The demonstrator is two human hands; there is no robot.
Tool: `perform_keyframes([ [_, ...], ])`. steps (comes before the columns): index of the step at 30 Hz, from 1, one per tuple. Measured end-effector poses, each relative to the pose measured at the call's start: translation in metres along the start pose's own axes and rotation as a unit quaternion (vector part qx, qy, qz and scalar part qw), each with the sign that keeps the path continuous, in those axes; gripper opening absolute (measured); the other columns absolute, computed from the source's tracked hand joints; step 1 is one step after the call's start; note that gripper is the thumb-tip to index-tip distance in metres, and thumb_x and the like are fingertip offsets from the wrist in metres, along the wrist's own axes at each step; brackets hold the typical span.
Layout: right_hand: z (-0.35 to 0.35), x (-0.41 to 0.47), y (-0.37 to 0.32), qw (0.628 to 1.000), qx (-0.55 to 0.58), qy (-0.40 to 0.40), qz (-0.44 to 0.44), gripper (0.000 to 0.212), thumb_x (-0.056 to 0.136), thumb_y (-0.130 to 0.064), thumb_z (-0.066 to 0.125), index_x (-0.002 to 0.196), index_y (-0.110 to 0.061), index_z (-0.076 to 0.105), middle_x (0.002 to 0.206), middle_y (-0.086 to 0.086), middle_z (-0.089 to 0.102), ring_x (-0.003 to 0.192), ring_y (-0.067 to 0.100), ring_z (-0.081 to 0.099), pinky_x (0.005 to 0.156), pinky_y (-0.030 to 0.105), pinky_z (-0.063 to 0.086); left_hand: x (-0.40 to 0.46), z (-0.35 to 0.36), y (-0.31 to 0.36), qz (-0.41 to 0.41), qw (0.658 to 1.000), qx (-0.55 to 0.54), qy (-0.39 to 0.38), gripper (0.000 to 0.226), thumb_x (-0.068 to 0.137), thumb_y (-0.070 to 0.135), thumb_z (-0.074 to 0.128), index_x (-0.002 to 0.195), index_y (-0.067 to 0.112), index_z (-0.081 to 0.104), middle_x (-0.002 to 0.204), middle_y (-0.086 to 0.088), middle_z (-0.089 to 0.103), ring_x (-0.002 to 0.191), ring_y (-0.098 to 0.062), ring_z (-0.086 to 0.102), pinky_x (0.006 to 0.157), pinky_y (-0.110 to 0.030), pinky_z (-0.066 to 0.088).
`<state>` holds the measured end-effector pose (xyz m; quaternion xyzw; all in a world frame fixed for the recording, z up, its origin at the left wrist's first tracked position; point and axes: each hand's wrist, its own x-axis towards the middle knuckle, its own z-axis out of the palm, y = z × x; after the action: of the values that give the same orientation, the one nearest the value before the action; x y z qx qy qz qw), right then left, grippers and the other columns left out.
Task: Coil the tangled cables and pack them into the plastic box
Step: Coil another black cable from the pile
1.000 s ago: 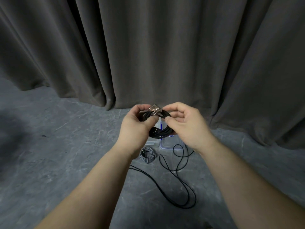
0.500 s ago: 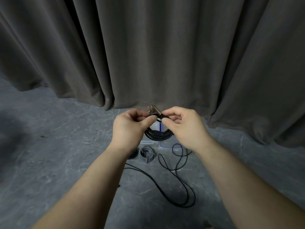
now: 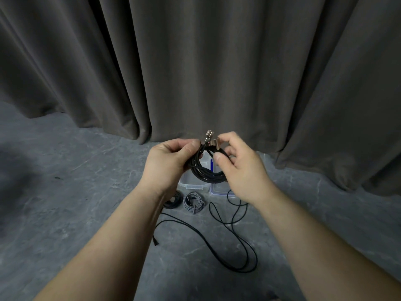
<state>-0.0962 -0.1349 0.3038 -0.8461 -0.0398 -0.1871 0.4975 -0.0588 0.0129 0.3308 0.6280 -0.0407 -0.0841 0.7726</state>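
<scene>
A coiled black cable [image 3: 206, 173] hangs in the air between both hands, its metal plugs [image 3: 211, 139] sticking up at the top. My left hand [image 3: 167, 164] grips the coil's left side. My right hand [image 3: 240, 168] pinches the plug end on the right. Behind and below the coil, on the floor, lie the clear plastic box [image 3: 192, 184] and its lid [image 3: 218, 191] with a blue seal, both largely hidden. A grey coiled cable [image 3: 193, 202] and a dark coiled cable [image 3: 173, 202] rest in front of the box. A loose black cable [image 3: 236, 240] sprawls over the floor.
A dark grey curtain [image 3: 195, 61] hangs along the back down to the grey stone-patterned floor [image 3: 76, 192]. My forearms reach in from the bottom edge on both sides.
Both hands with the black coil have shifted slightly to the left and up in view. My right fingers have moved onto the plug end, which now stands up more.
</scene>
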Motion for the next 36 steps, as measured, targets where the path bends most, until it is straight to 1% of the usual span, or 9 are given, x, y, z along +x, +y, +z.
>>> perform_keyframes([
  [5, -0.004, 0.002, -0.001, 1.000, 0.001, 0.021, 0.021, 0.022, 0.091, -0.020, 0.057, 0.093, -0.040, 0.050, 0.071, 0.007, 0.063, 0.068, 0.029, 0.062, 0.066, 0.046, 0.053, -0.001, -0.002, -0.001, 0.001, 0.999, 0.022, -0.030, 0.010, 0.088, 0.002, 0.062, 0.090, 0.009, 0.070, 0.072, -0.001, 0.068, 0.068, -0.008, 0.063, 0.069, -0.019, 0.054],
  [10, -0.006, 0.002, -0.002, 1.000, -0.005, 0.014, 0.025, 0.021, 0.090, -0.022, 0.061, 0.095, -0.038, 0.050, 0.068, 0.001, 0.060, 0.054, 0.011, 0.048, 0.058, 0.036, 0.045, 0.001, 0.000, -0.004, 0.006, 0.998, 0.063, -0.018, 0.015, 0.084, -0.001, 0.068, 0.088, 0.013, 0.070, 0.077, -0.001, 0.067, 0.069, -0.008, 0.059, 0.073, -0.022, 0.051],
  [16, -0.014, 0.003, -0.002, 0.997, 0.042, -0.043, 0.052, 0.024, 0.096, -0.024, 0.052, 0.105, -0.047, 0.052, 0.093, -0.009, 0.067, 0.088, 0.013, 0.064, 0.085, 0.045, 0.054, 0.005, -0.004, -0.010, 0.028, 0.994, 0.102, 0.003, 0.016, 0.084, 0.001, 0.070, 0.090, 0.016, 0.071, 0.080, -0.001, 0.069, 0.073, -0.009, 0.061, 0.078, -0.026, 0.053],
  [19, -0.013, 0.004, -0.003, 0.996, 0.059, -0.051, 0.052, 0.037, 0.094, -0.028, 0.047, 0.111, -0.061, 0.050, 0.117, -0.022, 0.057, 0.096, 0.008, 0.062, 0.092, 0.049, 0.052, 0.003, 0.000, -0.012, 0.027, 0.992, 0.122, -0.007, 0.015, 0.084, -0.001, 0.068, 0.090, 0.013, 0.069, 0.076, -0.002, 0.068, 0.065, -0.006, 0.060, 0.067, -0.017, 0.052],
  [21, -0.012, 0.005, -0.003, 0.993, 0.080, -0.069, 0.061, 0.041, 0.090, -0.031, 0.045, 0.112, -0.065, 0.050, 0.121, -0.020, 0.056, 0.099, 0.011, 0.063, 0.092, 0.051, 0.052, 0.002, 0.002, -0.013, 0.027, 0.991, 0.134, -0.011, 0.013, 0.085, -0.002, 0.068, 0.092, 0.009, 0.069, 0.074, -0.003, 0.068, 0.060, -0.003, 0.060, 0.061, -0.014, 0.050],
  [24, -0.015, 0.005, -0.001, 0.989, 0.093, -0.091, 0.065, 0.036, 0.090, -0.029, 0.046, 0.114, -0.053, 0.057, 0.105, -0.011, 0.063, 0.090, 0.014, 0.063, 0.087, 0.048, 0.055, 0.002, 0.001, -0.014, 0.038, 0.988, 0.153, -0.008, 0.012, 0.084, 0.000, 0.070, 0.094, 0.007, 0.069, 0.074, -0.003, 0.068, 0.058, 0.000, 0.060, 0.061, -0.013, 0.050],
  [28, -0.019, 0.007, -0.002, 0.981, 0.147, -0.105, 0.077, 0.023, 0.091, -0.020, 0.054, 0.095, -0.039, 0.064, 0.083, 0.014, 0.063, 0.073, 0.024, 0.057, 0.067, 0.037, 0.051, 0.002, 0.000, -0.015, 0.051, 0.987, 0.153, 0.007, 0.013, 0.085, 0.002, 0.070, 0.097, 0.003, 0.069, 0.081, -0.010, 0.070, 0.066, -0.004, 0.065, 0.066, -0.015, 0.053],
  [32, -0.020, 0.007, -0.004, 0.977, 0.194, -0.016, 0.092, 0.026, 0.093, -0.005, 0.057, 0.080, -0.026, 0.067, 0.075, 0.001, 0.068, 0.071, 0.019, 0.065, 0.067, 0.043, 0.057, 0.002, 0.002, -0.014, 0.060, 0.989, 0.137, 0.009, 0.012, 0.085, 0.000, 0.068, 0.092, 0.010, 0.068, 0.090, -0.015, 0.072, 0.078, -0.015, 0.068, 0.071, -0.019, 0.055],
  [36, -0.018, 0.009, 0.000, 0.984, 0.157, 0.032, 0.084, 0.019, 0.086, -0.020, 0.060, 0.079, -0.035, 0.067, 0.082, -0.001, 0.069, 0.081, 0.025, 0.067, 0.077, 0.056, 0.057, 0.002, 0.001, -0.015, 0.067, 0.987, 0.146, 0.008, 0.018, 0.084, 0.001, 0.070, 0.086, 0.018, 0.068, 0.084, -0.004, 0.070, 0.078, -0.016, 0.068, 0.069, -0.021, 0.055],
])
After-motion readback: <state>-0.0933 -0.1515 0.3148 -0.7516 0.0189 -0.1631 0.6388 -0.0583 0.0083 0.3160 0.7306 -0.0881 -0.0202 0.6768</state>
